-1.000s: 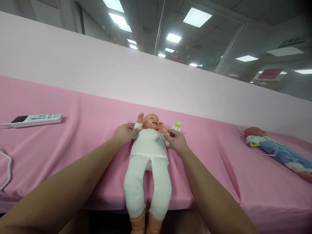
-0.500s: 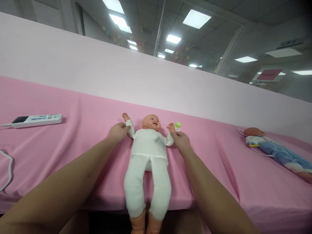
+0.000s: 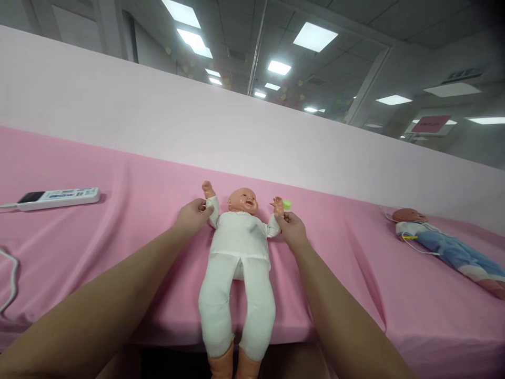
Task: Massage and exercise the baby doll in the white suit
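Note:
A baby doll in white cloth lies face up on the pink sheet, its feet hanging past the front edge. My left hand is closed on the doll's arm at the left, thumb and fingers pinching near the white sleeve. On the other side my right hand pinches the doll's other arm at the sleeve's end. Both of the doll's arms are bent with the small hands raised beside its head. A green-capped item sits just behind my right hand, which partly hides it.
A white handheld device with a dark end and a cord lies at the left. Below it is a white cable. A second doll in blue and white lies at the right with thin tubing. A pale wall runs behind.
The doll's arm at the left has tipped a little inward and upward with my left hand. My right hand has shifted slightly, covering more of the green-capped item. The view has moved slightly.

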### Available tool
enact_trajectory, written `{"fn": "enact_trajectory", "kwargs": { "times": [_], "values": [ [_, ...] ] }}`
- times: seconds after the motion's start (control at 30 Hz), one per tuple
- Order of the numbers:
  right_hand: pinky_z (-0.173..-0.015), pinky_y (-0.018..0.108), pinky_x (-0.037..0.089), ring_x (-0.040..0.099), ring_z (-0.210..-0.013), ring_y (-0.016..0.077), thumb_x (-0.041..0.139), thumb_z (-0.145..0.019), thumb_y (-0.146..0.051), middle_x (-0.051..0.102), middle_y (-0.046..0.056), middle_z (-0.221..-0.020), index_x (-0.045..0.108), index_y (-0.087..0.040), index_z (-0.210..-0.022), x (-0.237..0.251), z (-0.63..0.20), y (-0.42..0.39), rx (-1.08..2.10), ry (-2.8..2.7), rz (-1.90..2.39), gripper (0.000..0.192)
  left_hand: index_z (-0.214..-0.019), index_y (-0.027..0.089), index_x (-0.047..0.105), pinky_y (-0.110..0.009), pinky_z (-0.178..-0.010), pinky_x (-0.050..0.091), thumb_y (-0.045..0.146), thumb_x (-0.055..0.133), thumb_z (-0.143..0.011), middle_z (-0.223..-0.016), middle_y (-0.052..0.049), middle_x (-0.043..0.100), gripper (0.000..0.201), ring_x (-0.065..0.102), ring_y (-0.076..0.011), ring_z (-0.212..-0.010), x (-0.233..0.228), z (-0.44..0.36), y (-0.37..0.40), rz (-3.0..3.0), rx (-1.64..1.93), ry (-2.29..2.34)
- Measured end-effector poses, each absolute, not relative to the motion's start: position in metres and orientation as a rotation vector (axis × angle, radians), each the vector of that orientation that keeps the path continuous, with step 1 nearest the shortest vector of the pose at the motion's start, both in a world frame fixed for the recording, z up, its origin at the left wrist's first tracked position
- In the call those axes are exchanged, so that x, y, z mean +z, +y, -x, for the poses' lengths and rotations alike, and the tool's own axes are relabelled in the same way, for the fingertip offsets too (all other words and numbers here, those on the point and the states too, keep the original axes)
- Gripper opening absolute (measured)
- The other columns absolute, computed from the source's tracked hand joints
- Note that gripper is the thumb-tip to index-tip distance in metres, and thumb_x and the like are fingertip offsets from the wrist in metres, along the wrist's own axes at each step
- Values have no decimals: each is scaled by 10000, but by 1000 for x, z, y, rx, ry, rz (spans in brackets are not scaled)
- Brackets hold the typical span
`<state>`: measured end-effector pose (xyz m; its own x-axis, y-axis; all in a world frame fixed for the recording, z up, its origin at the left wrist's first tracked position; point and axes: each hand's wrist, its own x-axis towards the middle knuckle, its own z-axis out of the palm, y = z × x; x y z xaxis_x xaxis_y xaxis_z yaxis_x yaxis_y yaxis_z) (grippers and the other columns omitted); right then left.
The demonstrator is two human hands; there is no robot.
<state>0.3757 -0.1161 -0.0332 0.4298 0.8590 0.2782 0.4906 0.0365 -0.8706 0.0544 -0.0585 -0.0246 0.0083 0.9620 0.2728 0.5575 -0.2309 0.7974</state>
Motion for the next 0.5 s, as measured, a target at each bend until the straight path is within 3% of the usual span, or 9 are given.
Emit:
{"fn": "enact_trajectory", "kwargs": {
  "times": [0.2, 0.33, 0.5],
  "values": [
    [-621, 257, 428, 491, -653, 134, 708, -739, -483, 604, -2, -818, 675, -227, -1010, -30, -360, -120, 493, -1415, 1328, 374, -1103, 289, 681, -287, -729, 485, 463, 576, -823, -988, -10, 707, 345, 658, -204, -859, -18, -69, -72, -2144, 1074, 1451],
    [-636, 260, 423, 468, -666, 135, 728, -733, -451, 631, 3, -870, 693, -247, -1036, -31, -355, -122, 498, -1506, 1328, 367, -1210, 299, 669, -319, -826, 473, 438, 568, -832, -1045, -47, 680, 415, 644, -229, -924, -17, -73, -74, -2289, 1003, 1461],
    [-639, 255, 403, 446, -677, 136, 745, -726, -429, 613, -7, -834, 704, -255, -1019, -30, -350, -124, 452, -1597, 1314, 344, -1211, 307, 680, -333, -881, 468, 411, 583, -827, -1098, -62, 666, 409, 640, -246, -971, -19, -76, -74, -2348, 986, 1430]
  ]
}}
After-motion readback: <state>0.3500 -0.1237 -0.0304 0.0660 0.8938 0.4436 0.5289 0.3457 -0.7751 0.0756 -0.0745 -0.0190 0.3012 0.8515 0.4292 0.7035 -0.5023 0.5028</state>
